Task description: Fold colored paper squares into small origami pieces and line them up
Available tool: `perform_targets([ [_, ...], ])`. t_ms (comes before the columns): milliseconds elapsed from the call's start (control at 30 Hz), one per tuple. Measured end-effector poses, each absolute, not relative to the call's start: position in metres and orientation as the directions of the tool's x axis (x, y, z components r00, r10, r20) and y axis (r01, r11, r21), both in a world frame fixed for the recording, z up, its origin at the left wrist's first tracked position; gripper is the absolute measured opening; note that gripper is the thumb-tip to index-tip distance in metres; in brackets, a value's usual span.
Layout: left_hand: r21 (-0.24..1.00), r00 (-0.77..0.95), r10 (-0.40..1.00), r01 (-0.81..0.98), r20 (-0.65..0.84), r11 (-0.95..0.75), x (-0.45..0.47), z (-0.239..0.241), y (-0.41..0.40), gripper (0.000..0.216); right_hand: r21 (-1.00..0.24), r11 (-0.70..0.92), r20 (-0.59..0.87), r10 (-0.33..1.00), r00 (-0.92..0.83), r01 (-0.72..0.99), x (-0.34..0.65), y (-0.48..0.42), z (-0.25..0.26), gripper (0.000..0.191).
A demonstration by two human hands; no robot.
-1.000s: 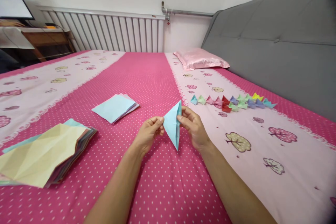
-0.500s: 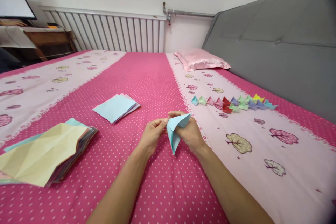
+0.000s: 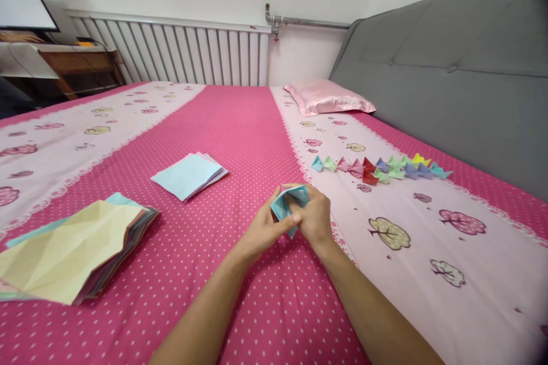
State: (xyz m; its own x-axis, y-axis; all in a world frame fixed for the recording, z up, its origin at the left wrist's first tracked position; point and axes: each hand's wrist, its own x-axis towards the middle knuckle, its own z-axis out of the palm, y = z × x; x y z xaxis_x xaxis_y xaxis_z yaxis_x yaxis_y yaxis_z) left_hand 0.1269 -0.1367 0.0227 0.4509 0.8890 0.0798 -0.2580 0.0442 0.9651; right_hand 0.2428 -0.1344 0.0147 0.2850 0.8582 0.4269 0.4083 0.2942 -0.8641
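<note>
A light blue piece of folded paper point(image 3: 280, 208) is held just above the pink dotted bedspread, between both hands. My left hand point(image 3: 266, 228) grips it from the left, the thumb lying across its near side. From the right, my right hand point(image 3: 315, 214) is closed on the same paper, with a finger or thumb pushed into its opened pocket. Part of the paper's lower tip shows below the hands; the far side is hidden by fingers.
Left lies a thick stack of creased coloured paper point(image 3: 81, 245); beyond it, a smaller stack of light blue sheets point(image 3: 188, 175). Several small folded paper boats point(image 3: 396, 168) stand in rows at right. Farther back are a pink pillow point(image 3: 327, 97), grey headboard point(image 3: 454, 57) and radiator point(image 3: 180, 48).
The folded paper has been turned and its pocket spread open toward me. My left hand has moved right and closer to my right hand, its thumb now across the paper.
</note>
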Motion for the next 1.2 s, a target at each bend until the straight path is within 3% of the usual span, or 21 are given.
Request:
perform_targets([
  [200, 0.924, 0.285, 0.957, -0.377, 0.048, 0.066, 0.130, 0.017, -0.134, 0.024, -0.810, 0.451, 0.530, 0.837, 0.137, 0.376, 0.246, -0.132, 0.014, 0.039],
  [433, 0.788, 0.196, 0.966, -0.561, -0.169, 0.252, 0.126, 0.024, -0.126, 0.032, -0.805, 0.489, 0.495, 0.866, -0.074, 0.337, 0.255, -0.128, 0.019, 0.041],
  [600, 0.614, 0.365, 0.915, -0.687, -0.173, 0.390, 0.118, 0.034, -0.125, 0.045, -0.791, 0.510, 0.461, 0.860, -0.217, 0.338, 0.261, -0.130, 0.023, 0.043],
  [767, 0.466, 0.586, 0.810, -0.720, 0.010, 0.515, 0.106, 0.034, -0.125, 0.060, -0.818, 0.507, 0.409, 0.845, -0.343, 0.273, 0.266, -0.136, 0.030, 0.048],
  [1000, 0.585, 0.511, 0.857, -0.674, -0.071, 0.451, 0.114, 0.031, -0.127, 0.036, -0.824, 0.490, 0.433, 0.868, -0.243, 0.283, 0.262, -0.133, 0.025, 0.029],
  [1200, 0.622, 0.522, 0.849, -0.639, -0.080, 0.452, 0.119, 0.029, -0.130, 0.033, -0.818, 0.483, 0.424, 0.874, -0.238, 0.313, 0.259, -0.132, 0.024, 0.050],
])
